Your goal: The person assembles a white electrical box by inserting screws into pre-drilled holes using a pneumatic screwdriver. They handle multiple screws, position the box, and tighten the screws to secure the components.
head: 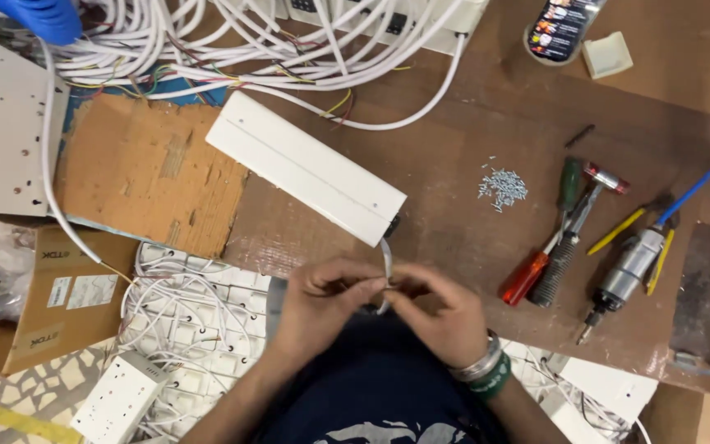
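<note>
My left hand (322, 300) and my right hand (440, 312) meet at the near edge of the brown workbench (454, 189), both pinching the end of a short white cable (386, 256). That cable runs up into the end of a long white power-strip housing (306, 167), which lies face down and diagonal on the bench just beyond my fingers. The cable tip is hidden between my fingertips. My right wrist wears a metal bangle and a green band.
A pile of small screws (502, 186) lies right of the housing. Further right are a red-handled screwdriver (536, 267), a small hammer (577, 226) and a pneumatic driver (628, 271) on a blue hose. Tangled white cables (232, 45) fill the back; socket boxes (182, 329) sit lower left.
</note>
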